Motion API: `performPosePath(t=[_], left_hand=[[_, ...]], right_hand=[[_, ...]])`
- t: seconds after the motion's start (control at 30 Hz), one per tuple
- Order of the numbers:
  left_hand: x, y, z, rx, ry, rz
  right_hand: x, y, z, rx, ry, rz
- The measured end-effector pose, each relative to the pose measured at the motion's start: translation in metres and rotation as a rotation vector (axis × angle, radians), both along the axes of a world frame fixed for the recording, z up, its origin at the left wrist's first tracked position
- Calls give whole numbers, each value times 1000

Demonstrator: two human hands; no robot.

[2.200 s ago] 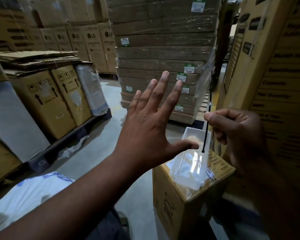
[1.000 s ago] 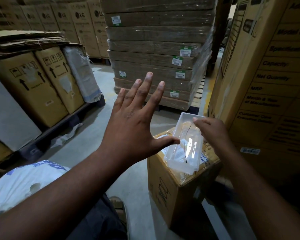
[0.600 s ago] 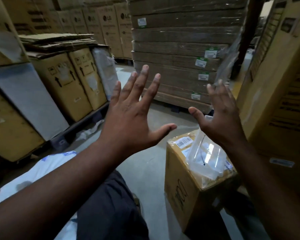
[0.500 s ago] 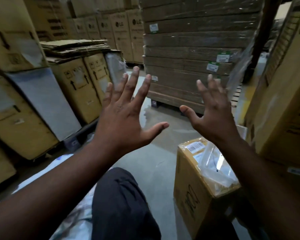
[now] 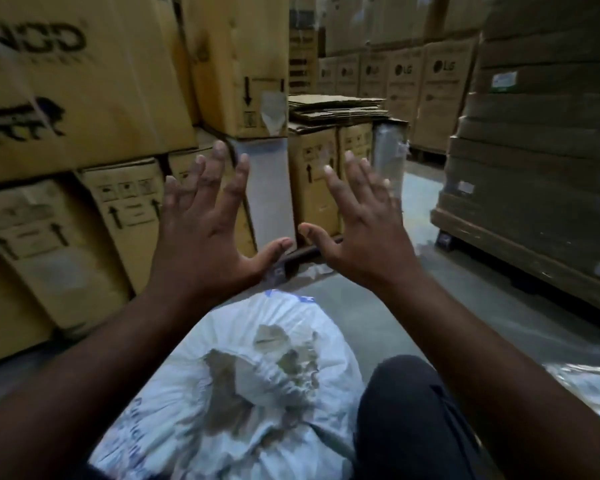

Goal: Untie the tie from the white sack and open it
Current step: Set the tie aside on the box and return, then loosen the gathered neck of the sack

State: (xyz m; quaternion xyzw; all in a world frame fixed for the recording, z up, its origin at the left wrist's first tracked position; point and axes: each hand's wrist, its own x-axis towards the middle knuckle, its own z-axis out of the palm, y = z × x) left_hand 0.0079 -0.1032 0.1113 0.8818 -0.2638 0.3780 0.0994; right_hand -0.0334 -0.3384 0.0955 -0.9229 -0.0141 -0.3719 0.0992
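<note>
While your hands hang in the air, the record for this moment reads as follows.

Landmark: the white sack, lying on the concrete floor just beside your knee; all places below are given from it.

Left hand: raised above and beyond the sack, fingers spread wide, palm away from you, holding nothing.

Right hand: level with the left, also above and beyond the sack, fully spread and empty.

Change noted: a moment ago your right hand held a thin black tie and let it go at a clear tray on a small carton. Your view has since swung from that carton to the sack, and both hands have come up bare.

Sack mouth: gathered in loose folds at the top, brown-stained; no tie visible on it from this angle.

Meaning for the task: in my judgement the untying is done and the opening is not. The folds remain bunched together.

Next requirement: bring both hands down to the gathered folds and part them outward.

Surroundings: stacked cardboard cartons stand beyond and left of the sack, well apart from it.
</note>
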Motion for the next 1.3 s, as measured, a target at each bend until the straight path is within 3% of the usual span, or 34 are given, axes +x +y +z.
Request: performPosePath(t=[0.23,0.5,0.7,0.87,1.03,1.13,1.23,1.3], left_hand=[[12,75,-32,-63,56,165],[22,80,-99,-205,181,216],[28,72,-196,-192,403,208],[38,72,-270,-104,605,221],[58,63,-275,-171,706,142],[63,63,-258,-265,759,-12],[57,60,-247,-154,768,-181],[56,60,-253,-55,796,-163]], right_hand=[[50,89,-11,-26,10,159],[63,109,-71,-18,106,275],[65,104,-163,-43,393,542],[75,98,-223,-54,843,699],[109,98,-234,-15,948,679],[125,97,-235,141,916,619],[138,96,-240,310,871,519],[144,95,-246,389,849,464]])
